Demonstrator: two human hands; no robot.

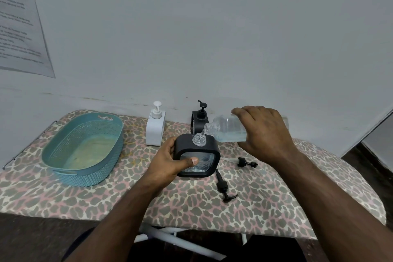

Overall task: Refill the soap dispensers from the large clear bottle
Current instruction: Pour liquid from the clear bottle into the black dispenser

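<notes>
The right hand [263,132] holds the large clear bottle [229,128] tipped almost flat, its fingers curled over the top of the barrel, and a thin stream runs from its threaded mouth into the open neck of the black-framed dispenser [196,155] standing on the table [191,204]. The left hand [168,164] steadies that dispenser, fingers wrapped round its left side and the thumb pressed on the clear front panel. Two removed pump heads [246,162] lie just to its right; a white dispenser [155,127] and another black one [200,119] stand behind with pumps on. The neck is narrow and the stream meets it near the rim, so a small wobble or steeper tilt would likely send soap down the frame onto the cloth. Pouring too long could overflow it, since the thumb hides part of the level
</notes>
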